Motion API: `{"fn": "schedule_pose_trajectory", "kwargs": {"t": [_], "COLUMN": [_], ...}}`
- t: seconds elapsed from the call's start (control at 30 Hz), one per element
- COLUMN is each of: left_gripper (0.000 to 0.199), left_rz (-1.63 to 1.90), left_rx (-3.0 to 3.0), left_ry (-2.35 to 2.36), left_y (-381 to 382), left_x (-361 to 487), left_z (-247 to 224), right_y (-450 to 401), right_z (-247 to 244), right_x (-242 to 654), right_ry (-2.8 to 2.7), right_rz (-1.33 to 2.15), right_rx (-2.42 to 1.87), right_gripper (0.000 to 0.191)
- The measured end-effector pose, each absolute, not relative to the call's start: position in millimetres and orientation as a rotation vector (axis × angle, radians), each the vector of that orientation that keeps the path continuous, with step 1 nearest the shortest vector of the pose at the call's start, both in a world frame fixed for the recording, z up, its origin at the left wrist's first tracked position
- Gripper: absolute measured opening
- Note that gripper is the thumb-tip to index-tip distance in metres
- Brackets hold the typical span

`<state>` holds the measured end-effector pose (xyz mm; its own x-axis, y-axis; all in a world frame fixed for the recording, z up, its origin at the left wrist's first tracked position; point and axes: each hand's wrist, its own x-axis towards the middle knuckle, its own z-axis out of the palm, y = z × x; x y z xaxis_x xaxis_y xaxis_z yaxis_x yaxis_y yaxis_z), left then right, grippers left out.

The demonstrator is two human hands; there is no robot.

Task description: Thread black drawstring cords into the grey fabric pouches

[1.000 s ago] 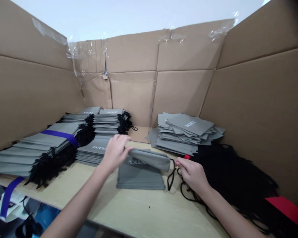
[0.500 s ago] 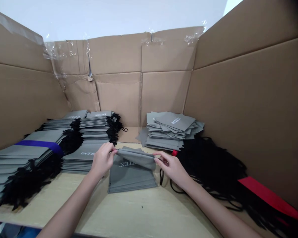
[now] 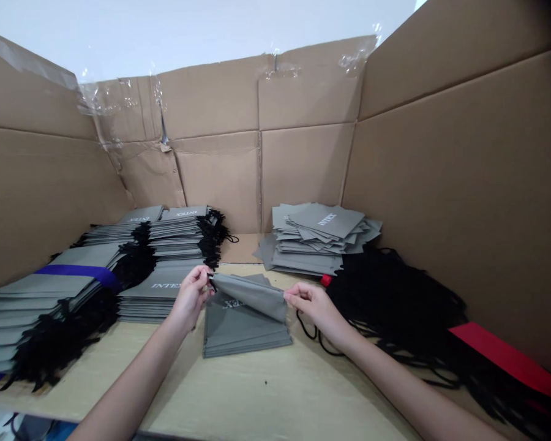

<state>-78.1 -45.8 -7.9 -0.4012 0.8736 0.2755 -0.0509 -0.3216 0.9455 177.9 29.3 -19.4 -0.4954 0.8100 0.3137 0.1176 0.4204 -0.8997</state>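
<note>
A grey fabric drawstring pouch (image 3: 252,295) is stretched between my hands, its upper edge raised over a small pile of grey pouches (image 3: 248,337) with white lettering. My left hand (image 3: 191,295) is closed at the pouch's left corner, where a short bit of black cord (image 3: 212,283) sticks out beside the fingers. At the right corner, my right hand (image 3: 313,304) pinches the hem between thumb and fingertips. A loop of black cord (image 3: 307,331) hangs below that hand to the table. What lies inside the left fingers is partly hidden.
Stacks of grey pouches with black cords (image 3: 165,294) stand at left, one bundle under a purple band (image 3: 80,271). A loose grey pile (image 3: 321,236) sits at back right. Black cords (image 3: 395,300) with a red band (image 3: 505,358) lie at right. Cardboard walls (image 3: 211,165) enclose the table.
The pouch's left end now has a black cord end showing by my left fingers. My left hand has turned slightly; the right still pinches its corner. The view has shifted a little.
</note>
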Motion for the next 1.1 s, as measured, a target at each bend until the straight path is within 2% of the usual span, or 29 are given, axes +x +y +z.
{"fn": "schedule_pose_trajectory", "kwargs": {"t": [0.13, 0.33, 0.5, 0.6, 0.7, 0.8, 0.87, 1.0, 1.1], "left_gripper": [0.024, 0.021, 0.031, 0.039, 0.042, 0.035, 0.03, 0.017, 0.018], "left_rz": [1.638, 1.563, 1.787, 1.748, 1.701, 1.668, 1.683, 1.808, 1.803], "left_rx": [1.269, 1.91, 1.535, 1.309, 1.455, 1.687, 1.537, 1.014, 0.897], "left_ry": [1.322, 1.678, 1.293, 1.133, 1.354, 1.566, 1.415, 0.809, 0.729], "left_y": [-48.4, -51.5, -52.2, -53.5, -54.2, -54.3, -54.4, -54.6, -54.0], "left_x": [-81.3, -80.2, -81.3, -81.9, -80.5, -80.4, -83.7, -95.1, -97.0], "left_z": [-5.2, -0.5, 4.7, 6.8, 6.1, 5.1, 5.1, 4.7, 2.6], "right_y": [31.9, 33.9, 32.0, 30.2, 30.1, 31.3, 32.0, 33.7, 36.6], "right_z": [-15.4, -13.2, -10.4, -5.6, -2.9, -2.2, -2.0, -2.8, -5.7], "right_x": [181.4, 184.9, 186.7, 188.7, 190.4, 191.5, 192.1, 193.3, 194.5], "right_ry": [-1.803, -1.79, -1.613, -1.526, -1.529, -1.556, -1.554, -1.529, -1.532], "right_rz": [1.198, 1.262, 1.556, 1.699, 1.643, 1.592, 1.616, 1.699, 1.697], "right_rx": [-0.812, -0.815, -0.816, -0.83, -0.843, -0.871, -0.879, -0.829, -0.809], "right_gripper": [0.018, 0.018, 0.019, 0.021, 0.019, 0.017, 0.019, 0.025, 0.021]}}
